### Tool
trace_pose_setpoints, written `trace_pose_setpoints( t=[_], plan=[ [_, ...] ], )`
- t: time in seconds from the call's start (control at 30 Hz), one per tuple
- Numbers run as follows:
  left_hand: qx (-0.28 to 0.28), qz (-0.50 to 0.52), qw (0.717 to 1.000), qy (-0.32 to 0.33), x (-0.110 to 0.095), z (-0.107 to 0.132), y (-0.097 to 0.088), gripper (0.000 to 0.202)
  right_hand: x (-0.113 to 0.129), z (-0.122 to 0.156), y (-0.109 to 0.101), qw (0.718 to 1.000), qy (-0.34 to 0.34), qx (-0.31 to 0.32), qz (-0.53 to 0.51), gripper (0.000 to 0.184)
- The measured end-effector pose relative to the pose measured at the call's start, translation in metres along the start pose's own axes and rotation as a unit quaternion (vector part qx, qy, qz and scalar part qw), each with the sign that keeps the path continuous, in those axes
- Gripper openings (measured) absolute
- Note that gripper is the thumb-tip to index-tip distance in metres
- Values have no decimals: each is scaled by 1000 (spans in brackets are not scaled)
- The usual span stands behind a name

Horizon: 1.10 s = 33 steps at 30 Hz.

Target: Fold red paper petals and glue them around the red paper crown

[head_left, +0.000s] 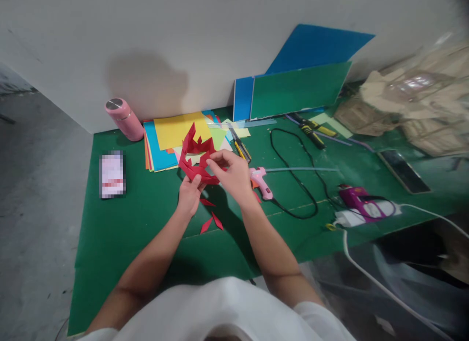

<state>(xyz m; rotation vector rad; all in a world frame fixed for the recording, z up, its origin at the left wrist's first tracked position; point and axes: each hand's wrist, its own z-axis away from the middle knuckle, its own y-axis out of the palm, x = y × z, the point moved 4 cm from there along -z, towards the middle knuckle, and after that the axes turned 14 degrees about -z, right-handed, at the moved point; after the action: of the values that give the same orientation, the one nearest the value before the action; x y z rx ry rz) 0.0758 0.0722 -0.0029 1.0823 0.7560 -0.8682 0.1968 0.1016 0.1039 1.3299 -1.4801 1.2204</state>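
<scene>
A red folded-paper crown (193, 172) with pointed tips is held up over the green table. My left hand (190, 194) grips its lower front edge, thumb on the outside and fingers underneath. At the crown's right side my right hand (232, 172) is closed in a pinch, thumb and forefinger on the red paper. Whether a separate small piece is between those fingertips, I cannot tell. Below the hands lie a few folded red paper diamonds (206, 225). Just right of my right hand, a pink glue gun (262, 183) rests on its side, partly hidden by that hand.
Coloured paper sheets (176, 131) and a utility knife (241, 149) lie behind the crown. A pink bottle (126, 120) stands back left. Pliers (311, 135), a black cable (315, 204), a phone (403, 171) and a power strip (381, 211) occupy the right, near brown paper-wrapped bundles (366, 111).
</scene>
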Motion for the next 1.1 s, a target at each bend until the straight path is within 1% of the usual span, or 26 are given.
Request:
trace_pose_setpoints(
  t=[0.2, 0.47, 0.6, 0.73, 1.1],
  plan=[
    [-23, 10, 1000, -7, 1, -1, -2, 40, 0, 0, 2, 1000, 2, 5, 0, 10],
    [-13, 8, 1000, 1, 0, -1, -3, 42, 3, 0, 5, 1000, 2, 13, -4, 9],
    [-13, 23, 1000, -5, 0, -2, -4, 40, 0, 0, 7, 1000, 14, 16, -8, 10],
    [-7, 16, 1000, -2, 1, -3, -6, 37, -1, 0, 8, 999, 15, 23, -21, 11],
    [-20, 85, 996, -24, -5, 1, 1, 36, 1, -2, 12, 999, 5, 28, -24, 12]
  ],
)
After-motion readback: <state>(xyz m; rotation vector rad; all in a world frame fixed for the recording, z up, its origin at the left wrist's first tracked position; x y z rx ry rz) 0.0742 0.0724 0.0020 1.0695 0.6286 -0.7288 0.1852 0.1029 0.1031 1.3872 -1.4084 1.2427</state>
